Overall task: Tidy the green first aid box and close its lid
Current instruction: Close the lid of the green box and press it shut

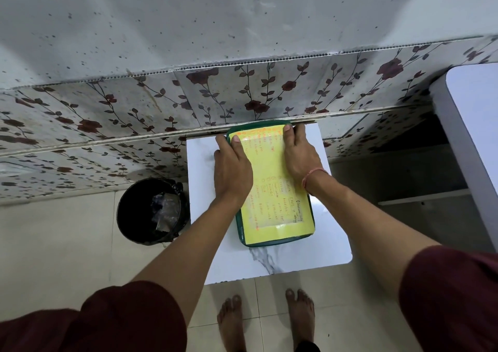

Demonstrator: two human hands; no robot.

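Observation:
The green first aid box (272, 239) lies flat on a small white marble-patterned table (296, 257), its far end against the wall. Its lid is down, and a yellow handwritten sheet (269, 187) covers the top. My left hand (231, 168) grips the box's far left edge, thumb resting on the lid. My right hand (299, 154) grips the far right edge, with its thumb also on top. A pink thread band circles my right wrist. The contents of the box are hidden.
A black waste bin (151, 211) with crumpled wrappers stands on the floor left of the table. A rose-patterned tiled wall (161, 103) rises right behind it. A white counter (471, 136) stands at the right. My bare feet (266, 322) are below the table's near edge.

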